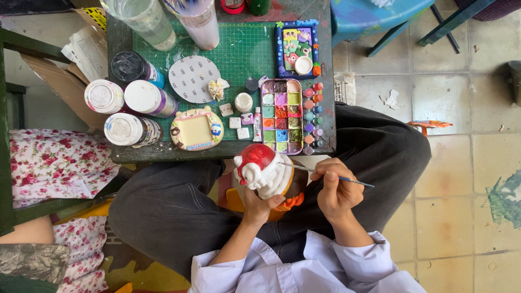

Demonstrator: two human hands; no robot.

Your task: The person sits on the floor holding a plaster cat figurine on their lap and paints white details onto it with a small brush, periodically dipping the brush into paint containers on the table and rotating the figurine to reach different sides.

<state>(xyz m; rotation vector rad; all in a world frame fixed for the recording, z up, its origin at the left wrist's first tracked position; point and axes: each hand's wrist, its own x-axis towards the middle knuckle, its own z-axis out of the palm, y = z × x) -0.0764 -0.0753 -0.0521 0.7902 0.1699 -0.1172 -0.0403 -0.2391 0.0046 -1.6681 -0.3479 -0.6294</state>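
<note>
My left hand (257,206) grips a white plaster figurine (264,172) with a red painted top and an orange base, held over my lap. My right hand (336,189) pinches a thin paintbrush (325,174), its tip touching the figurine's right side. Just beyond, on the small dark table (217,152), lies a rectangular paint palette (282,116) with many coloured wells, and a row of small paint pots (310,120) beside it.
On the green cutting mat (244,49) sit a yellow painted frame (196,129), a blue painted frame (297,48), a grey dotted disc (191,78), paint jars (130,103) and water cups (146,21). A blue chair (374,16) stands on tiled floor; flowered fabric (54,163) lies left.
</note>
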